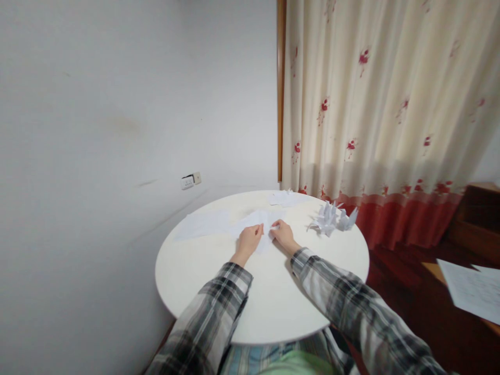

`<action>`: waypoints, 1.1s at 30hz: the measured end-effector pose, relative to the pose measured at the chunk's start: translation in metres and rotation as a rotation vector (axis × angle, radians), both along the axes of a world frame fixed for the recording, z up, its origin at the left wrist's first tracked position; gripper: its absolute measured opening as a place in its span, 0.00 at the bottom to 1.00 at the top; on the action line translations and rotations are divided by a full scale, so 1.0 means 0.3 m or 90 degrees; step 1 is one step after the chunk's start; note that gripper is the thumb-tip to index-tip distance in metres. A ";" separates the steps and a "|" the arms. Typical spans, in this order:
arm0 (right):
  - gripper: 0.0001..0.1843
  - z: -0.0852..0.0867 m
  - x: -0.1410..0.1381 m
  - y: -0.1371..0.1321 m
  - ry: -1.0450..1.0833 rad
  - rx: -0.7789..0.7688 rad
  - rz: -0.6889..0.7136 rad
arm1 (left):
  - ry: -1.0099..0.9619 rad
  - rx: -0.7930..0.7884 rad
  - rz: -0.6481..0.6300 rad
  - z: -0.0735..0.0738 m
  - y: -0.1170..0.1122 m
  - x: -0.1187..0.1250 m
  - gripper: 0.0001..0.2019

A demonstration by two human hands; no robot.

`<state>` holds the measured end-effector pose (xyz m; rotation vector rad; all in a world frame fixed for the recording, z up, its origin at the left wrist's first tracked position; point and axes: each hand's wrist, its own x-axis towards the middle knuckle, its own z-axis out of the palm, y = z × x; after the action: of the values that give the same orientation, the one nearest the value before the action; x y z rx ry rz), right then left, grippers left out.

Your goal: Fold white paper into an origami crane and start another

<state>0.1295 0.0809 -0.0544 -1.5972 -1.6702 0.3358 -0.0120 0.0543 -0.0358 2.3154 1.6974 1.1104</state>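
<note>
Over the middle of the round white table [203, 265], my two hands are close together at a piece of white paper [264, 244]. My left hand [249, 241] is closed, its thumb and fingers pinched at the paper's left side. On the other side my right hand [283, 235] pinches a small white edge of paper between thumb and fingers. White paper against the white table makes the exact folds hard to see. Just beyond my hands lie more flat white sheets [255, 216]. To the right stands a cluster of pointed folded-paper shapes [327, 219].
Thin white sheets [203, 224] lie at the table's left, and more paper [285, 198] at its far edge. A wall socket [187, 182] is on the left wall. A curtain [371, 130] hangs behind. Written sheets [472, 289] rest on a wooden surface at right.
</note>
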 end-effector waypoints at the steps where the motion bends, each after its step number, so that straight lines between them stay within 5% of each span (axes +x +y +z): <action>1: 0.15 -0.001 0.000 0.001 0.002 -0.002 -0.005 | -0.002 -0.001 -0.004 -0.001 0.001 0.000 0.23; 14: 0.29 -0.008 0.070 -0.013 -0.064 0.000 0.021 | -0.020 0.029 0.002 0.000 0.003 0.006 0.20; 33: 0.33 -0.012 0.109 -0.045 0.002 0.038 0.109 | 0.000 -0.006 -0.024 -0.016 0.022 0.010 0.14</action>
<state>0.1621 0.0673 -0.0582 -1.4130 -1.8030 0.3711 -0.0090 0.0610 -0.0406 2.3327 1.6475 1.0933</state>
